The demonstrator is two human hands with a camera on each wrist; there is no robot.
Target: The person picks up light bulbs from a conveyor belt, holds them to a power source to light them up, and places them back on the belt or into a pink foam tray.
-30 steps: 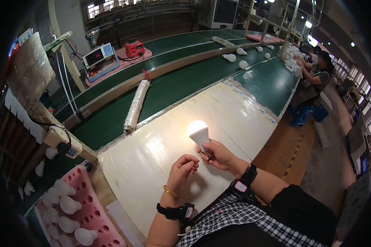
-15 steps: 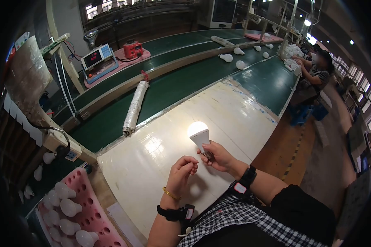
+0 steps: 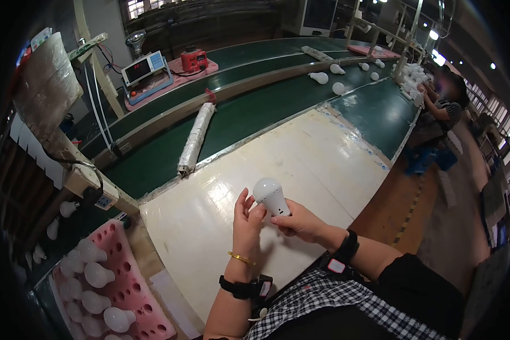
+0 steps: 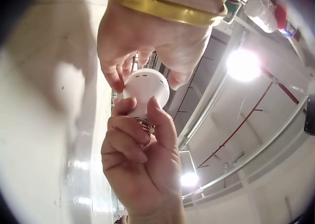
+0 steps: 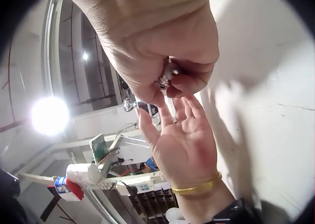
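Observation:
A white light bulb (image 3: 271,195), unlit, is held over the pale work surface (image 3: 232,226), dome tilted up and away. My right hand (image 3: 302,222) grips it low, with thumb and fingers around the narrow end. In the left wrist view, the metal screw base (image 4: 144,128) shows between those fingers. My left hand (image 3: 247,224), with a gold bracelet at the wrist, is at the dome's left side. Its thumb and fingers are spread to either side of the bulb, fingertips close to the dome. The right wrist view shows the left palm (image 5: 186,148) facing the bulb.
At lower left a pink foam tray (image 3: 119,235) holds several bulbs. A wrapped bar (image 3: 196,139) lies across the green belt (image 3: 238,124), with more bulbs (image 3: 319,77) farther along. A meter (image 3: 144,68) and red box (image 3: 194,59) stand behind. Another person (image 3: 447,105) sits at right.
The bulb was glowing in both earlier frames and is now dark. Its dome has tilted toward the left hand, which has uncurled its fingers and moved up beside it.

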